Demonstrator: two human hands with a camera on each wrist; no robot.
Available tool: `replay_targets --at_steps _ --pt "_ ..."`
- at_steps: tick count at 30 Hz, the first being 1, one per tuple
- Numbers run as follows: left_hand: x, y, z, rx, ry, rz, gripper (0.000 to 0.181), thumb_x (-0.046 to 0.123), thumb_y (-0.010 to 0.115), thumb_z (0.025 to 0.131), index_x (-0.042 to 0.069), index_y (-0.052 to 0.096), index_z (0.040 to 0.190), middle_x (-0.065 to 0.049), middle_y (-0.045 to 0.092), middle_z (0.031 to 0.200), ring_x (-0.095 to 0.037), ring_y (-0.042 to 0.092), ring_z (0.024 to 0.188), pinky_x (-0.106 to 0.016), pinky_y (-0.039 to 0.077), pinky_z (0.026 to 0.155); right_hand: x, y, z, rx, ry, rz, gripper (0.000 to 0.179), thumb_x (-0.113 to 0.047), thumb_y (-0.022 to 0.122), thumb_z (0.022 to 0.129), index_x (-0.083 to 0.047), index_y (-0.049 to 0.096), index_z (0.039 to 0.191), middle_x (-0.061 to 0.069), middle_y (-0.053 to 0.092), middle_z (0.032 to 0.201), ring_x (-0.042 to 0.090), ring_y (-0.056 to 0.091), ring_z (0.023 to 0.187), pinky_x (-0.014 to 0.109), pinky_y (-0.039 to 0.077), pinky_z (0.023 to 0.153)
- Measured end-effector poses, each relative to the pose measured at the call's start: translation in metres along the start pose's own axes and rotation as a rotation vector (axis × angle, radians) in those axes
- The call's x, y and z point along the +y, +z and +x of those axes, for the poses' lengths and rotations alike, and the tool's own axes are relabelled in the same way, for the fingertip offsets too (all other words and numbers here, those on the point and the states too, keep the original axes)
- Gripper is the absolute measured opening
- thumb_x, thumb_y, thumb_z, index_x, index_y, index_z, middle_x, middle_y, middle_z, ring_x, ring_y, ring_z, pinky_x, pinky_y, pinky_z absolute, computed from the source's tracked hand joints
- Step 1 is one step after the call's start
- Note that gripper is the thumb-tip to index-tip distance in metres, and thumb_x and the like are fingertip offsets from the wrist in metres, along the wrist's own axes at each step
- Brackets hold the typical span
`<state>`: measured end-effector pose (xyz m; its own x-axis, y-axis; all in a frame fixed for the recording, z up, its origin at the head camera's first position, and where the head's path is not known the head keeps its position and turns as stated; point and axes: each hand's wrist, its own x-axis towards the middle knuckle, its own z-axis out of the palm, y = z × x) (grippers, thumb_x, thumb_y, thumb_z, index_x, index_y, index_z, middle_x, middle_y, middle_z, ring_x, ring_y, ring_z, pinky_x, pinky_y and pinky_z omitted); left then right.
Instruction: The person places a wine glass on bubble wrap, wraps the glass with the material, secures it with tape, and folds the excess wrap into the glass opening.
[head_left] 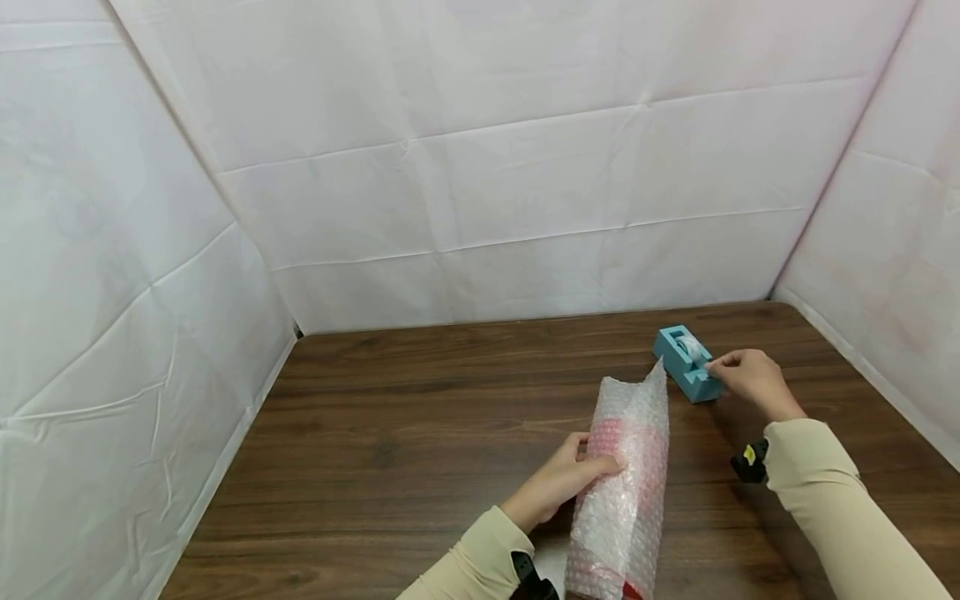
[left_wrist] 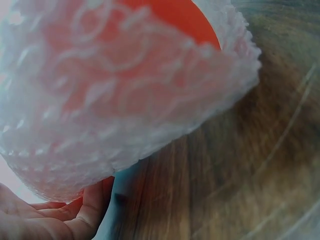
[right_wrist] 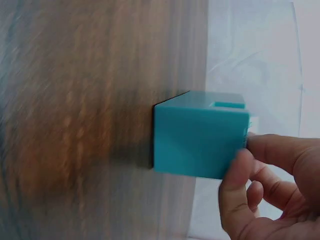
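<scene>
A roll of bubble wrap [head_left: 626, 475] with something red inside lies lengthwise at the front of the table. My left hand [head_left: 558, 483] grips it from its left side, thumb on top. Close up in the left wrist view, a smooth red surface [left_wrist: 187, 20] shows at the wrap's open end. The teal tape dispenser [head_left: 684, 363], holding a roll of clear tape [head_left: 690, 347], stands beyond the wrap to the right. At its front edge my right hand [head_left: 752, 383] pinches the tape end with thumb and forefinger; the strip itself is hard to make out.
The brown wooden table [head_left: 390, 450] runs back to a white cloth wall [head_left: 525, 250], with more white cloth on both sides. A white flat piece [head_left: 553, 560] is partly visible under the wrap, beside my left wrist.
</scene>
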<state>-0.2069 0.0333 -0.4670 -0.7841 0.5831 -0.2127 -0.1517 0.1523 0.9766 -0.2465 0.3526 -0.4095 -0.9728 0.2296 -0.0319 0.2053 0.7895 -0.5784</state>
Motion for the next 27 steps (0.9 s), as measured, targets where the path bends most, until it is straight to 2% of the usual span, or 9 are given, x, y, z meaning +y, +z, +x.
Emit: replay_targets --at_steps 3,8,12,14,16,18,20,22,27 --pt "0.000 -0.001 0.000 0.000 -0.001 -0.003 0.064 0.030 0.066 0.083 0.010 0.039 0.137 -0.011 0.057 0.121 -0.022 0.059 0.104 -0.041 0.050 0.086 -0.002 -0.002 0.001 -0.015 0.029 0.039 0.046 -0.027 0.052 0.097 0.016 0.060 0.114 0.027 0.067 0.097 0.021 0.068 0.076 0.037 0.052 0.067" --pt "-0.001 -0.001 -0.001 -0.002 0.005 -0.011 0.065 0.029 0.066 0.083 0.010 0.038 0.138 -0.012 0.058 0.121 -0.022 0.060 0.103 -0.040 0.051 0.085 0.001 -0.004 0.000 -0.088 0.078 0.136 0.057 -0.031 0.046 0.099 0.021 0.049 0.125 0.042 0.047 0.127 0.021 0.071 0.088 0.049 0.053 0.085" --pt "0.000 0.000 -0.002 -0.013 0.012 -0.011 0.064 0.028 0.065 0.083 0.010 0.038 0.138 -0.012 0.057 0.120 -0.022 0.060 0.103 -0.041 0.051 0.085 0.004 -0.005 -0.002 -0.131 0.103 0.198 0.061 -0.032 0.041 0.101 0.024 0.045 0.125 0.046 0.033 0.136 0.013 0.069 0.087 0.042 0.054 0.087" --pt "0.000 0.000 -0.002 -0.017 0.012 -0.015 0.063 0.028 0.065 0.083 0.010 0.038 0.138 -0.012 0.058 0.120 -0.022 0.060 0.103 -0.041 0.051 0.085 0.005 -0.006 -0.004 -0.136 0.096 0.214 0.057 -0.031 0.039 0.101 0.023 0.053 0.115 0.046 0.031 0.137 0.010 0.068 0.084 0.039 0.055 0.085" --pt "0.000 0.000 -0.003 -0.020 0.010 -0.020 0.063 0.028 0.065 0.083 0.010 0.038 0.137 -0.012 0.058 0.119 -0.022 0.060 0.102 -0.041 0.052 0.084 0.005 -0.007 -0.005 -0.142 0.092 0.241 0.052 -0.031 0.037 0.101 0.016 0.057 0.093 0.048 0.037 0.127 0.006 0.067 0.081 0.036 0.056 0.084" --pt "0.000 0.001 -0.002 -0.019 0.010 -0.026 0.062 0.028 0.066 0.083 0.010 0.039 0.137 -0.012 0.058 0.118 -0.022 0.061 0.101 -0.040 0.052 0.083 0.004 -0.010 -0.006 -0.159 0.097 0.288 0.046 -0.030 0.036 0.100 0.004 0.048 0.071 0.039 0.051 0.098 0.004 0.068 0.081 0.031 0.056 0.083" --pt "0.000 0.001 -0.003 -0.016 0.011 -0.024 0.062 0.028 0.066 0.083 0.010 0.039 0.136 -0.011 0.059 0.118 -0.022 0.060 0.101 -0.040 0.052 0.083 0.005 -0.010 -0.007 -0.172 0.100 0.354 0.039 -0.029 0.036 0.099 -0.004 0.040 0.069 0.021 0.050 0.085 -0.002 0.066 0.078 0.025 0.055 0.081" --pt "0.000 0.001 -0.002 -0.018 0.012 -0.025 0.062 0.028 0.066 0.083 0.010 0.039 0.136 -0.011 0.059 0.117 -0.021 0.061 0.100 -0.039 0.052 0.083 0.006 -0.011 -0.008 -0.181 0.109 0.412 0.036 -0.030 0.036 0.099 -0.004 0.039 0.074 0.010 0.045 0.087 -0.004 0.065 0.078 0.020 0.054 0.080" --pt "0.000 0.002 -0.002 -0.022 0.014 -0.030 0.061 0.029 0.066 0.084 0.009 0.040 0.135 -0.011 0.059 0.117 -0.021 0.060 0.100 -0.038 0.052 0.082 0.013 -0.005 -0.012 -0.150 0.115 0.453 0.037 -0.031 0.040 0.099 0.003 0.042 0.084 0.020 0.042 0.119 -0.008 0.061 0.080 0.022 0.053 0.086"
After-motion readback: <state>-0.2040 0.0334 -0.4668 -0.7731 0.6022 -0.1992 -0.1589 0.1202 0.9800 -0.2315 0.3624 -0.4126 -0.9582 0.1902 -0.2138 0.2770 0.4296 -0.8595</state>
